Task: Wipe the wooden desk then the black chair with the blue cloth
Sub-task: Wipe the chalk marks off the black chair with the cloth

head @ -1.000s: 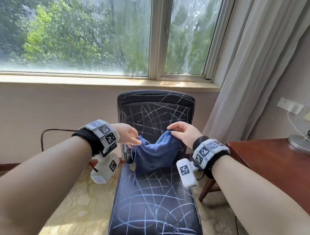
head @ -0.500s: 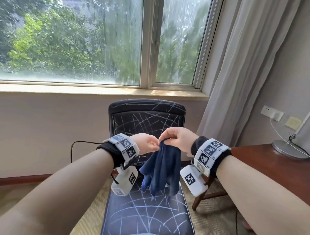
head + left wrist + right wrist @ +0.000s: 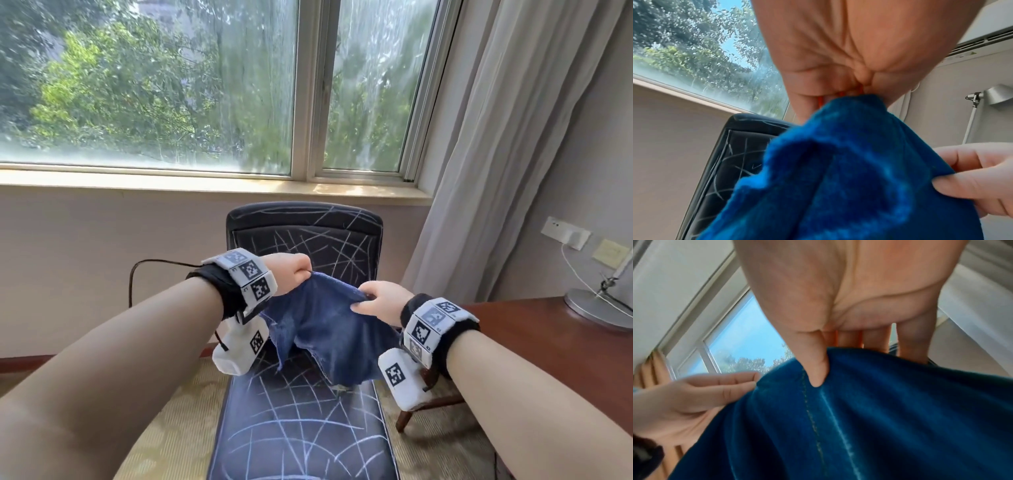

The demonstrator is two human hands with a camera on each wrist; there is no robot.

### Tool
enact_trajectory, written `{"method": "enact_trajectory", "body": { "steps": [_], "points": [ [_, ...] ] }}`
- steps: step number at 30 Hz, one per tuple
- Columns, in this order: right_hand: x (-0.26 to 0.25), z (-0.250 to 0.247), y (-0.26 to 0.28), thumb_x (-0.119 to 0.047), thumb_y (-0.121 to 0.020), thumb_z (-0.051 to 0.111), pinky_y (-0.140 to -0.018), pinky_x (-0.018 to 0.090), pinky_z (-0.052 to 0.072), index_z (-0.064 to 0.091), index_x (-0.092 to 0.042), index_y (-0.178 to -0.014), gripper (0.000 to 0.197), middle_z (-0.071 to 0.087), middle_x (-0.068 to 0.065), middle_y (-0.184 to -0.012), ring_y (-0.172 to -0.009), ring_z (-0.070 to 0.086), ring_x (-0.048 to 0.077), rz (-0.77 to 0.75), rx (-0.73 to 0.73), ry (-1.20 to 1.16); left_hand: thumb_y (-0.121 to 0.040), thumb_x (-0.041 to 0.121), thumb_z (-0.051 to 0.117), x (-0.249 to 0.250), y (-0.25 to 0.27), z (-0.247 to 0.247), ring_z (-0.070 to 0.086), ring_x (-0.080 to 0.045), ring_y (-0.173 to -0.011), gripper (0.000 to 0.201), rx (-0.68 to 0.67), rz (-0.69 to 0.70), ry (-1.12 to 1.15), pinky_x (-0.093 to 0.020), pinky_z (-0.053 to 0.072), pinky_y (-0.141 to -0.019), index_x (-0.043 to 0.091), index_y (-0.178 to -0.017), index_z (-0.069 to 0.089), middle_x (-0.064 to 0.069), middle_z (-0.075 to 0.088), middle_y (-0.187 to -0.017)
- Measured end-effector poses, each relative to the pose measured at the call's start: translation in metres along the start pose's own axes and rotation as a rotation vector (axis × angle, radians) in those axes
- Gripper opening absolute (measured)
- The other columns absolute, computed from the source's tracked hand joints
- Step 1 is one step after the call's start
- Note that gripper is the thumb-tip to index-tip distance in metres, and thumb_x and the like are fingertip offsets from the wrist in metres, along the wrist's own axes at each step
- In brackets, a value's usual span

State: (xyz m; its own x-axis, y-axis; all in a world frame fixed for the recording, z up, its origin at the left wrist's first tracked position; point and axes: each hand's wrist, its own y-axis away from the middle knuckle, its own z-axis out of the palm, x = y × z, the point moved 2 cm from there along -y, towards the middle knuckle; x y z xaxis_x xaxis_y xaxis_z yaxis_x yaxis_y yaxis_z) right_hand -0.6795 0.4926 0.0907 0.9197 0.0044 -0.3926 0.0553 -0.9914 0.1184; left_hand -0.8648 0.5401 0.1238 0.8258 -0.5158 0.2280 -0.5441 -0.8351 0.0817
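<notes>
Head view, nearest first: both forearms reach out over the black chair (image 3: pixel 301 421), whose seat and back are covered in pale scratch-like lines. The left hand (image 3: pixel 291 272) and right hand (image 3: pixel 382 301) each pinch the top edge of the blue cloth (image 3: pixel 325 329), so it hangs between them above the seat; its lower edge dangles close to the cushion, and I cannot tell whether it touches. The left wrist view shows the left hand's fingers bunched on a fold of cloth, and the right wrist view shows the right thumb (image 3: pixel 816 369) pressed into the fabric with the fingers behind it.

Half a second ago the two hands were nearly touching and the cloth hung as one narrow bundle. Now the hands have drawn apart and the cloth is opened out wide. That reads as shaking out or refolding to get a fresh face before wiping, and since this is happening over the chair, the chair is probably the part in hand.

The wooden table (image 3: pixel 534 342) stands at the right, its near-left corner beside the chair, with a lamp base (image 3: pixel 596 305) toward its far edge. Beyond are the window sill (image 3: pixel 205 185) and curtain (image 3: pixel 496 154).
</notes>
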Motion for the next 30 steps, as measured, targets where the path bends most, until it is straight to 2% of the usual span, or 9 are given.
{"method": "enact_trajectory", "body": {
  "steps": [6,11,14,17,19,21,24,28,30],
  "points": [
    [-0.013,0.003,-0.007,-0.025,-0.088,0.058,-0.064,0.023,0.037,0.057,-0.02,-0.083,0.007,0.058,-0.003,-0.079,-0.076,0.052,0.014,-0.097,0.137,-0.097,-0.094,0.042,0.049,-0.012,0.012,0.007,0.051,-0.012,-0.094,0.036,-0.06,-0.005,0.087,-0.021,0.037,-0.08,0.024,-0.126,0.052,0.003,0.056,-0.107],
    [-0.025,0.007,-0.007,-0.028,-0.087,0.06,-0.067,0.023,0.04,0.059,-0.021,-0.088,0.007,0.059,-0.006,-0.079,-0.075,0.053,0.012,-0.153,0.146,-0.099,-0.097,0.028,0.045,-0.01,0.003,0.007,0.056,-0.018,-0.099,0.027,-0.013,-0.025,-0.028,-0.025,0.042,-0.082,0.019,-0.118,0.058,-0.002,0.062,-0.113],
    [-0.031,0.011,0.0,-0.032,-0.087,0.062,-0.072,0.021,0.041,0.062,-0.02,-0.103,0.02,0.061,-0.006,-0.089,-0.077,0.054,0.01,-0.261,0.033,-0.117,-0.098,0.023,0.041,-0.01,0.002,0.0,0.06,-0.021,-0.091,0.023,0.042,-0.043,0.038,-0.025,0.047,-0.073,0.017,-0.113,0.058,-0.003,0.06,-0.107],
    [-0.031,0.013,0.006,-0.034,-0.092,0.055,-0.086,0.021,0.046,0.057,-0.02,-0.124,0.035,0.063,-0.006,-0.106,-0.091,0.058,0.007,-0.328,-0.061,-0.132,-0.098,0.024,0.043,-0.008,0.003,-0.009,0.054,-0.017,-0.097,0.026,0.102,-0.008,0.068,-0.022,0.041,-0.077,0.016,-0.118,0.058,-0.003,0.054,-0.115],
    [-0.03,0.011,0.008,-0.025,-0.096,0.049,-0.085,0.02,0.048,0.057,-0.019,-0.126,0.032,0.064,-0.007,-0.103,-0.089,0.06,0.005,-0.316,-0.104,-0.26,-0.099,0.022,0.043,-0.006,0.003,-0.012,0.051,-0.015,-0.096,0.026,0.13,0.017,0.106,-0.021,0.037,-0.077,0.014,-0.119,0.057,-0.003,0.058,-0.113],
    [-0.026,0.007,0.007,-0.012,-0.098,0.043,-0.077,0.017,0.049,0.062,-0.018,-0.117,0.027,0.066,-0.005,-0.095,-0.081,0.063,0.005,-0.278,-0.126,-0.448,-0.098,0.021,0.044,-0.006,0.005,-0.014,0.053,-0.016,-0.094,0.024,0.156,0.027,0.171,-0.024,0.04,-0.079,0.015,-0.118,0.057,-0.003,0.061,-0.111],
    [-0.019,0.004,0.004,-0.002,-0.097,0.041,-0.073,0.017,0.051,0.066,-0.02,-0.1,0.032,0.068,-0.006,-0.089,-0.077,0.064,0.002,-0.241,-0.082,-0.533,-0.097,0.017,0.046,-0.011,0.008,-0.016,0.058,-0.02,-0.096,0.019,0.216,0.047,0.283,-0.027,0.043,-0.085,0.016,-0.11,0.059,-0.004,0.063,-0.107],
    [-0.014,0.013,-0.005,-0.017,-0.089,0.06,-0.074,0.025,0.053,0.057,-0.021,-0.102,0.013,0.067,0.001,-0.095,-0.075,0.063,0.008,-0.131,0.067,-0.478,-0.097,0.006,0.043,-0.013,0.017,-0.022,0.061,-0.021,-0.098,0.023,0.25,0.106,0.454,-0.03,0.049,-0.089,0.022,-0.096,0.058,-0.002,0.064,-0.104],
    [-0.016,0.021,-0.007,-0.03,-0.085,0.065,-0.069,0.025,0.054,0.052,-0.02,-0.103,0.024,0.065,0.003,-0.098,-0.074,0.063,0.009,-0.045,0.046,-0.531,-0.097,0.003,0.041,-0.015,0.021,-0.024,0.063,-0.023,-0.098,0.029,0.25,0.096,0.549,-0.035,0.053,-0.087,0.025,-0.09,0.058,-0.005,0.064,-0.104]
  ]
}}
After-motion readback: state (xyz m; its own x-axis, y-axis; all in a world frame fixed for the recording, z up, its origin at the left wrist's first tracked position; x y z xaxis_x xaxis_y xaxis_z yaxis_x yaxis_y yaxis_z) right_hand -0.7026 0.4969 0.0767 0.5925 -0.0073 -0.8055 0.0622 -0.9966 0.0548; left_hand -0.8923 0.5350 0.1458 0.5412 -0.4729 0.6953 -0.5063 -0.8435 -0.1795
